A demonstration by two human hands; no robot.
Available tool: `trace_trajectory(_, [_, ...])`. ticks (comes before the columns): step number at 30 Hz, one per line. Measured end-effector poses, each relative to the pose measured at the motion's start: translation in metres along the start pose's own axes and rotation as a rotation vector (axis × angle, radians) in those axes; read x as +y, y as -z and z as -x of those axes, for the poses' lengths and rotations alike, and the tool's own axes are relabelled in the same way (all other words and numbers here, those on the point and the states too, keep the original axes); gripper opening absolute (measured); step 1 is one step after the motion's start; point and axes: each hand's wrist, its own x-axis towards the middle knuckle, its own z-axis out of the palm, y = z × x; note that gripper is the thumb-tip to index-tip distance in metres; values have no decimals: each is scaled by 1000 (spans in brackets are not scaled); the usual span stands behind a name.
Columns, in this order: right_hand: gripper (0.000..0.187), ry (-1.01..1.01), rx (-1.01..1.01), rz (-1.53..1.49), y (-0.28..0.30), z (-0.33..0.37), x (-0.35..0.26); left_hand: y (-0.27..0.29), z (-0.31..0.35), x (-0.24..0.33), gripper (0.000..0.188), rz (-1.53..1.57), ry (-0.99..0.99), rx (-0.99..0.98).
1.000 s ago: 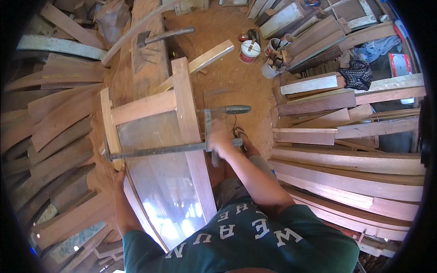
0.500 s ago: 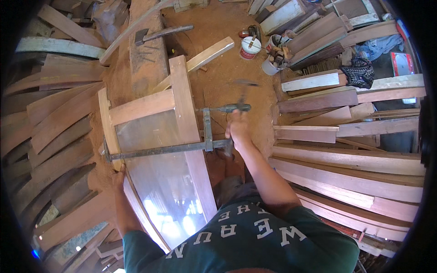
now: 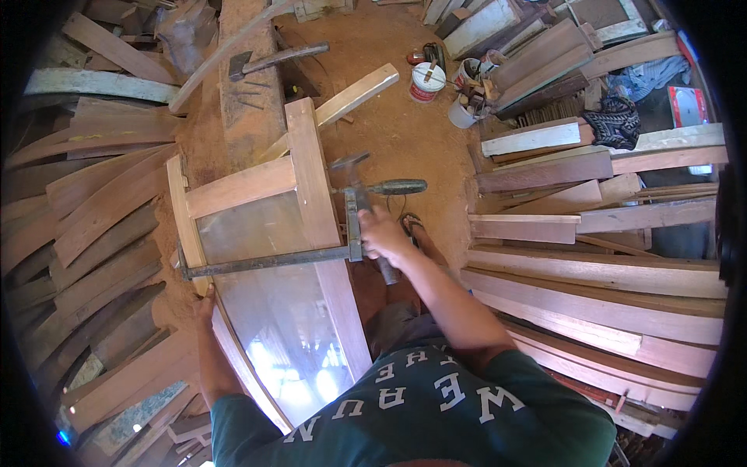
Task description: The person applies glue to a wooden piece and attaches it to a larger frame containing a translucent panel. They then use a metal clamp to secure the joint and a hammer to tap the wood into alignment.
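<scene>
My right hand [image 3: 381, 232] is wrapped round the handle of a hammer [image 3: 359, 175], whose metal head points away from me. The hammer passes over or close beside the jaw of a long metal bar clamp [image 3: 268, 261]. That clamp spans a wooden frame [image 3: 313, 175] with a glossy panel [image 3: 284, 311] inside it. Its screw handle [image 3: 401, 187] sticks out to the right. At the frame's left edge, my left hand [image 3: 204, 305] grips the side rail, thumb on top and the other fingers mostly hidden.
A hatchet [image 3: 276, 60] and several nails lie on a worn timber bench [image 3: 249, 117] beyond the frame. Buckets [image 3: 426, 82] stand at the far right on the sawdust-covered floor. Stacked boards [image 3: 591, 272] line the right side, and more planks [image 3: 109, 249] lie at the left.
The hammer has swung left and nearer, from above the clamp's screw handle to beside the clamp jaw. My left hand stays on the frame's edge. A sandalled foot now shows beyond my right hand.
</scene>
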Motion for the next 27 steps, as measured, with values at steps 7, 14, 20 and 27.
trace_trajectory(7, [16, 233, 261, 35, -24, -25, 32, -3, 1, 12, 69, 30, 37, 15])
trace_trajectory(14, [23, 408, 341, 103, 10, -47, 45, 11, -9, -19, 65, 1, 33, 27])
trace_trajectory(20, [12, 182, 338, 15, 11, -10, -7, -10, -3, 18, 65, 189, 2, -28])
trace_trajectory(27, [34, 104, 166, 381, -11, -13, 11, 6, 9, 20, 71, 32, 98, -23])
